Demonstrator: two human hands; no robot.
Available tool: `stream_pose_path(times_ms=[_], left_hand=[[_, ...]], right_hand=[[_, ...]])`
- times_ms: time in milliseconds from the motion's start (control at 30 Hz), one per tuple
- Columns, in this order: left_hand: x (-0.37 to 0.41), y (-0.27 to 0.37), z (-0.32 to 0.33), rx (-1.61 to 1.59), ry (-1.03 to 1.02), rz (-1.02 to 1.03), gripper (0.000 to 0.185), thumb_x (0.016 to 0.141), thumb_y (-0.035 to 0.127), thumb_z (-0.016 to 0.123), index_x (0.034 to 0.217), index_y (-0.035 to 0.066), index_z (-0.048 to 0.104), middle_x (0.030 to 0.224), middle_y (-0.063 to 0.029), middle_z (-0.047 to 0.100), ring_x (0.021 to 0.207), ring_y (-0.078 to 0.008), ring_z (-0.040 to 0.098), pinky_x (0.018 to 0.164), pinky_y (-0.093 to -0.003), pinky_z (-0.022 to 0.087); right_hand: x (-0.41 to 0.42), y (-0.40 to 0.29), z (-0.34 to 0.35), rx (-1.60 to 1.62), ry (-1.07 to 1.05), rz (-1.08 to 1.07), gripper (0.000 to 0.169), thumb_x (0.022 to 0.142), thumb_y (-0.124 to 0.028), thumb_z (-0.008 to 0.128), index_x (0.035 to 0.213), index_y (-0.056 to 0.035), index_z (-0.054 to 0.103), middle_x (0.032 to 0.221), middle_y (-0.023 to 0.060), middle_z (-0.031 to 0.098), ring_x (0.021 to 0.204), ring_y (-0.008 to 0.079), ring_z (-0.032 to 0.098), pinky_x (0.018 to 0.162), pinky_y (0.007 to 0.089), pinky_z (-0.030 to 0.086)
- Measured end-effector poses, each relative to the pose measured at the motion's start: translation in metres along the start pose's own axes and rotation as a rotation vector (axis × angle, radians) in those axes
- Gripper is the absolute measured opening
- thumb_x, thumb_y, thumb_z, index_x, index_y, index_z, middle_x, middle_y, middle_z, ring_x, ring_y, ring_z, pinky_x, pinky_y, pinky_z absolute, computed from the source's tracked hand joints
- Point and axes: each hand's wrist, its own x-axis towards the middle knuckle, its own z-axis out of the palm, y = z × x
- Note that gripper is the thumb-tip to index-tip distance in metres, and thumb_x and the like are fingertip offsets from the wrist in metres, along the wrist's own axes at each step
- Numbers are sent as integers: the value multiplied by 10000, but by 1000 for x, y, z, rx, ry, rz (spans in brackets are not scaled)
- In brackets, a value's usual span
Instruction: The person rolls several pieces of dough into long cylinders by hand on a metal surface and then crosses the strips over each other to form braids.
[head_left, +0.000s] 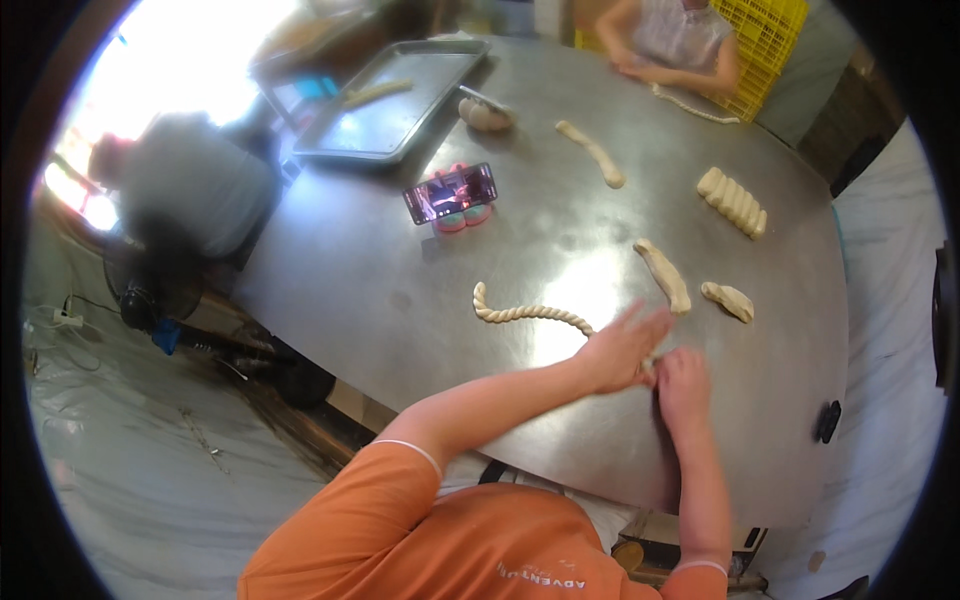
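A twisted dough rope (532, 311) lies on the steel tabletop, its far left end curled up. It runs in under my left hand (626, 349), which is stretched out over it with the fingers extended and slightly blurred. My right hand (682, 379) is closed at the rope's near end, close to my left thumb; the fingers hide most of that end. Just beyond my hands lie a flattened dough strip (664, 277) and a shorter folded dough piece (728, 301).
Farther off are a dough strip (592, 154), a row of dough rolls (733, 202) and a phone on a stand (451, 193). A metal tray (405, 124) sits at the far left edge. Another person (679, 41) sits opposite, near a thin twisted dough rope (694, 106). A black object (828, 421) lies at the right.
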Motion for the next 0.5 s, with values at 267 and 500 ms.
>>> stream_pose_path(times_ms=[267, 500], left_hand=[[-27, 26, 4, 128, -14, -5, 974, 914, 720, 545, 1556, 0, 413, 1662, -226, 306, 1564, -458, 192, 1230, -672, 153], [-10, 20, -1, 121, 8, -110, 923, 933, 666, 552, 1583, 35, 379, 1671, -205, 302, 1566, -455, 182, 1203, -716, 158]], right_hand=[[-55, 11, 1, 167, -236, 14, 224, 839, -118, 738, 1028, -19, 670, 1061, 130, 650, 1040, 339, 613, 874, 456, 542], [-12, -3, -3, 6, -315, 311, 105, 900, -153, 644, 956, -70, 609, 941, 158, 668, 864, 391, 663, 724, 516, 541]])
